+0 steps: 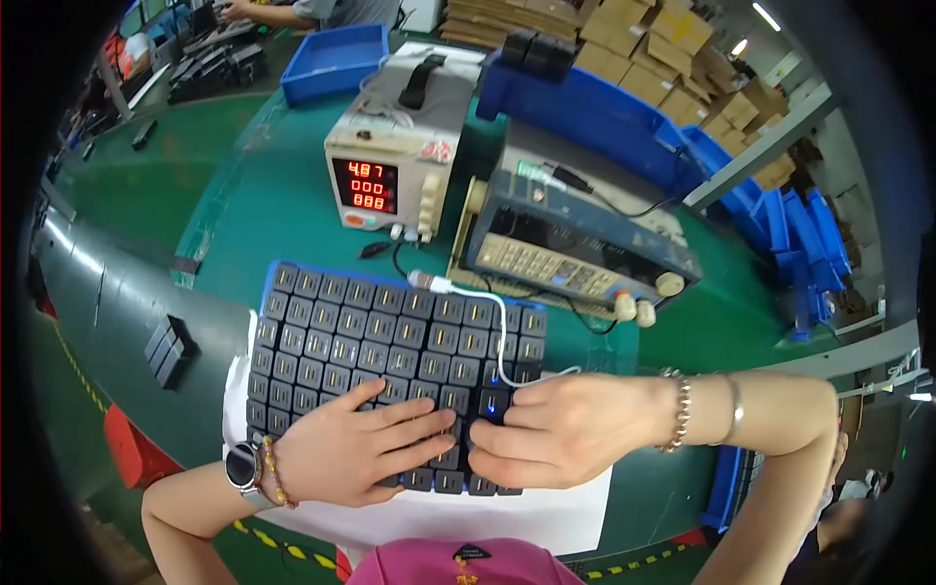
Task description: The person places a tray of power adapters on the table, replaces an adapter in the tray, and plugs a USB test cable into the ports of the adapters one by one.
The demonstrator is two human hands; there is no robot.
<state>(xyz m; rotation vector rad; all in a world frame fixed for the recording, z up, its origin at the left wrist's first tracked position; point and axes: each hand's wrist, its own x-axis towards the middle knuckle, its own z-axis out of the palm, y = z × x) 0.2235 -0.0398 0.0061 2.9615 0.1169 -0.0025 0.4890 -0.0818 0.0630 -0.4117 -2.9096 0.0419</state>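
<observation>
Right hand [558,429] curled by white cable [503,327], grip hidden: I can't tell. Left hand [341,450] spread flat on black modules [402,359], counter's [244,214] near side. Two glow blue; others look unlit.

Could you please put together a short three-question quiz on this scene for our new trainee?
1. Multiple choice: What does the spread left hand lie over?
A) an open blue plastic tray
B) small black rectangular blocks set in rows
C) a dark blue metal instrument with a keypad

2. True or false: The boxy light-coloured metal instrument with a black strap handle shows lit red digits.

3. Fill in the blank: The thin white cable runs from a white connector behind the blocks down towards the ____ hand.

Key:
1. B
2. True
3. right (the right hand, with its fingers curled)
</observation>
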